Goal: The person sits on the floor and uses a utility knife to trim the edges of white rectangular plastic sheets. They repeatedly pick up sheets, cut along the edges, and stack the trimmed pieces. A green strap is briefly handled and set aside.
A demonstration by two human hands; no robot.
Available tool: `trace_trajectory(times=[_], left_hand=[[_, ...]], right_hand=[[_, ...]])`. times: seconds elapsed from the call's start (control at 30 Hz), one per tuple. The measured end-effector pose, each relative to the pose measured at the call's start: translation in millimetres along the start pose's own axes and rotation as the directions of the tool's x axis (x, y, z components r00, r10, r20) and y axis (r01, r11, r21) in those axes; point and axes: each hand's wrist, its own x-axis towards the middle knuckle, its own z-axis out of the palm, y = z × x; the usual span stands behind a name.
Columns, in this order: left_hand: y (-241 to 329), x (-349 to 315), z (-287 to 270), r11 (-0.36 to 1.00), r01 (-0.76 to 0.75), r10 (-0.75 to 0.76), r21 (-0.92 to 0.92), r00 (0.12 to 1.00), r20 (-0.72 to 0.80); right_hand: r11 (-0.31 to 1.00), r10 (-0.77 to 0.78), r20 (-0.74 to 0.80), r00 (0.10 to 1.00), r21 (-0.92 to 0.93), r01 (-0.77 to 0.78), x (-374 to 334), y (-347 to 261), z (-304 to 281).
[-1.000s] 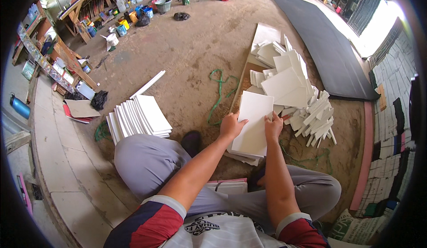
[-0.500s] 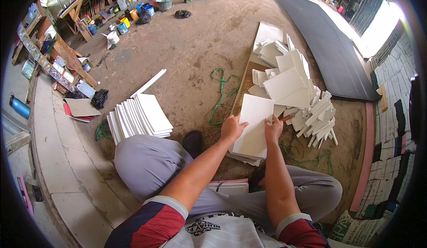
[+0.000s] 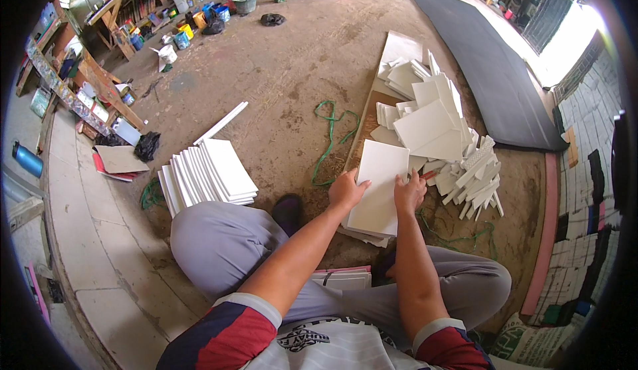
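A white rectangular board [image 3: 380,187] lies on top of a stack of similar pieces between my knees. My left hand [image 3: 347,190] grips its left edge, thumb on the top face and fingers down the side. At the opposite edge is my right hand [image 3: 407,194], closed around a slim orange-red tool [image 3: 430,174] whose end points right; its kind is unclear. The thumb of that hand rests by the board's edge. Just beyond my hands, white offcuts and strips [image 3: 432,127] lie in a loose heap, partly on a long brown and white panel [image 3: 362,137].
A neat stack of white boards [image 3: 216,171] stands by my left knee. Green twine [image 3: 331,141] lies ahead on the floor. A long dark sheet [image 3: 485,71] stretches to the far right. Paint tubs [image 3: 219,14] and wooden racks line the far left.
The fingers of my right hand have shifted and spread slightly around the tool. My left hand and the board have hardly moved.
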Motion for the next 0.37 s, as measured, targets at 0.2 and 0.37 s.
trace_trajectory(times=[0.2, 0.37], left_hand=[[-25.7, 36.4, -30.6, 0.948, 0.227, -0.233, -0.221, 0.972, -0.001], [-177.3, 77.1, -53.4, 0.905, 0.412, -0.424, -0.109, 0.842, -0.334]], right_hand=[[0.852, -0.477, -0.138, 0.868, 0.168, 0.495, -13.5, -68.6, 10.1], [0.656, -0.709, 0.040, 0.704, 0.401, 0.639, -85.1, -148.8, 77.6]])
